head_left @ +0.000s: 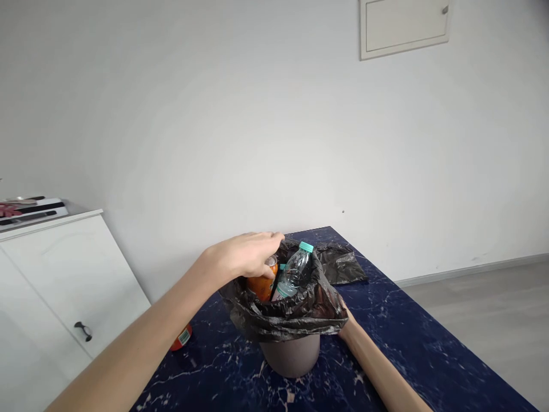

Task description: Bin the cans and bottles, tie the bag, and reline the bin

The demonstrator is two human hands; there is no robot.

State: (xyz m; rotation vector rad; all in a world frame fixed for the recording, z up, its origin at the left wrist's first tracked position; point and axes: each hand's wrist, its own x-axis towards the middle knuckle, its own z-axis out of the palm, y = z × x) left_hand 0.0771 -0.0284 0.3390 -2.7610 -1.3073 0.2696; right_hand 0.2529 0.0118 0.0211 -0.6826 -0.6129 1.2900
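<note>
Left hand (244, 254) arched over bin (291, 355), fingers gripping orange can (261, 286); right hand (345, 326) behind bag (295, 312), grip hidden

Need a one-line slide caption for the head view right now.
Left hand grips an orange can over a bag-lined bin holding a clear bottle; right hand steadies the black bag.

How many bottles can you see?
3: an orange bottle under the left hand and a clear teal-capped plastic bottle, both in the black-bagged bin; a red-labelled one on the table. More may be hidden.
</note>
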